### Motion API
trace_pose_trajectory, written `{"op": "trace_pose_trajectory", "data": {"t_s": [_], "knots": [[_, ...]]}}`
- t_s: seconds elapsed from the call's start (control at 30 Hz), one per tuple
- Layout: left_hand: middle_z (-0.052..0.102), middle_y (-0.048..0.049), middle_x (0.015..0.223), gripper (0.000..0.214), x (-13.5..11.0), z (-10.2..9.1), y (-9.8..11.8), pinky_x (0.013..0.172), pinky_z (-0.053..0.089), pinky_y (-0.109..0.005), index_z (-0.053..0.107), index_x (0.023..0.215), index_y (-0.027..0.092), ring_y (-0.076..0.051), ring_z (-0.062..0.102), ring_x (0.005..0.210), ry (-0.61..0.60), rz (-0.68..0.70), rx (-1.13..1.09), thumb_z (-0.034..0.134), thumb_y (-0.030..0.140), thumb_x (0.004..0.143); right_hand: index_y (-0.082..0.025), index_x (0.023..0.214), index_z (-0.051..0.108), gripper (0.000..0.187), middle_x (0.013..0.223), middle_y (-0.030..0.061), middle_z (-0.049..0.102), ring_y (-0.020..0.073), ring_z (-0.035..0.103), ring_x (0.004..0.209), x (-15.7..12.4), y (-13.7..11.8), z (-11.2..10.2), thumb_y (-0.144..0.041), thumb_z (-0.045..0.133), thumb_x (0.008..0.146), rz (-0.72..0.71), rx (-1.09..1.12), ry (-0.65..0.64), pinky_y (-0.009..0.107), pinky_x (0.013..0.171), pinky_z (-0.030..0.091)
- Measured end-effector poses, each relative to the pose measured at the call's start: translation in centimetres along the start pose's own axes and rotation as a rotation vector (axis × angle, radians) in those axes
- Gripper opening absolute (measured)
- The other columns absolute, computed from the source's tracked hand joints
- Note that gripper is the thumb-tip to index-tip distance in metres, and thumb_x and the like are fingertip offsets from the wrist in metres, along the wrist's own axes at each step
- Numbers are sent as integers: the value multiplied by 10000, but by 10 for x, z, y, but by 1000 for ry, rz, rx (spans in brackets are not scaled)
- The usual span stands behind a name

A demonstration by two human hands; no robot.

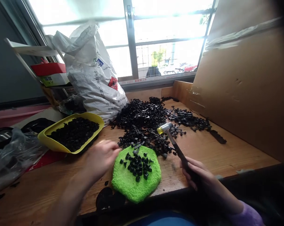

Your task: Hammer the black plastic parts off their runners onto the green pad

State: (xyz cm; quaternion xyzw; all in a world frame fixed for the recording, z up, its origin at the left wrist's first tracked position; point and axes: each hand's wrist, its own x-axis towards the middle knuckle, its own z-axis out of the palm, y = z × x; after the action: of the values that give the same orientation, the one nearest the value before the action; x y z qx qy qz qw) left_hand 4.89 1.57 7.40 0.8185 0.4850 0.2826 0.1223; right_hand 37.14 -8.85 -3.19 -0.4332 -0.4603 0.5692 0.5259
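My right hand (198, 172) is wrapped round the dark handle of a small mallet (179, 152). Its metal head, with a yellow face at the left end, is raised above the table's right-middle part. My left hand (104, 155), a little blurred, has its fingers drawn together at the upper left edge of a fuzzy green pad (137, 190); whatever they pinch is hidden. Several small black plastic pieces (139, 168) with round caps lie on the pad. Just beyond it spreads a large heap of black moulded parts (144, 113), many still joined on stems.
A yellow tub (44, 138) full of small black pieces stands at the left, beside clear plastic bags (17, 160). Behind stands a tall white sack (92, 75). A cardboard sheet (245, 84) walls the right side. A black strip-like object (218, 137) lies near it.
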Motion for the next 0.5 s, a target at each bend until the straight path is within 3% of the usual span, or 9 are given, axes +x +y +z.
{"op": "trace_pose_trajectory", "data": {"t_s": [0.07,0.13,0.23,0.37,0.5], "knots": [[633,-56,696,134,38,36,23,687,382,-280,656,638,244,-227,557,739,-18,80,-6,613,359,689,-144,904,530,265,592,-24,450,74,387,398,0,0,-1,-382,415,881,-11,1,4,190,351,264],[576,-60,584,191,66,66,36,663,379,-297,586,499,221,-247,553,697,-70,16,46,715,348,561,-151,894,518,252,591,-27,449,74,394,399,0,-1,-2,-380,412,884,-18,8,-7,188,354,266],[491,-32,451,316,88,88,35,616,374,-303,482,360,211,-248,545,604,-164,-93,82,797,228,362,-158,870,505,236,590,-26,451,74,404,406,0,-3,-4,-368,401,890,-22,31,-35,188,365,275],[523,-6,451,191,96,83,19,544,348,-260,553,400,211,-180,512,513,-219,-100,37,724,129,422,-160,880,519,200,600,-21,461,77,421,427,-1,-2,-9,-332,417,884,-32,69,-39,190,380,288],[568,11,543,24,87,59,5,489,326,-225,627,618,192,-134,495,501,-235,-143,-132,631,210,603,-160,881,527,194,605,-15,472,82,433,430,-1,2,-12,-324,425,875,-15,115,-36,195,387,300]]}}
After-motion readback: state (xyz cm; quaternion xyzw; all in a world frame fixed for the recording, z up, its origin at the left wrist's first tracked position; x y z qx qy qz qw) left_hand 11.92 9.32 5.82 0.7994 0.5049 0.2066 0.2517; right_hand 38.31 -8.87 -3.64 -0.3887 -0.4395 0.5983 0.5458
